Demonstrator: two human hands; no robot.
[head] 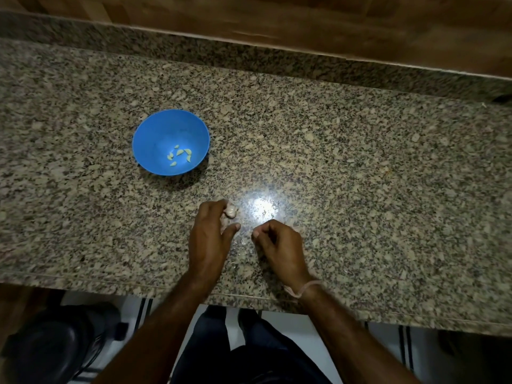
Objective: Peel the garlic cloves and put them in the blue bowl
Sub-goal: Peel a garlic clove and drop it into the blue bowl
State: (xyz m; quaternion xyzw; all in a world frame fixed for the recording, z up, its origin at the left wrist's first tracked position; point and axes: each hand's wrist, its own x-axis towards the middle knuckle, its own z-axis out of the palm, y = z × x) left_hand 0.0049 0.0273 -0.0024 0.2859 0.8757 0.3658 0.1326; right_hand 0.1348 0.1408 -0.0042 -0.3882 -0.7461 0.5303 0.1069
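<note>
A blue bowl point(155, 134) stands on the granite counter, left of centre, with several peeled yellowish garlic cloves point(180, 155) in its bottom. My left hand point(210, 234) rests on the counter near the front edge, and its fingers hold a pale, unpeeled piece of garlic point(230, 211) against the stone. My right hand point(277, 242) lies just to the right of it with fingers curled in, thumb and fingertips close together. Whether it pinches a bit of skin I cannot tell.
The speckled granite counter point(360, 167) runs the whole width, with a raised granite ledge and a wooden wall behind. A bright light reflection sits just beyond my hands. Below the front edge are my legs, a tiled floor and a dark round object point(55, 345) at lower left.
</note>
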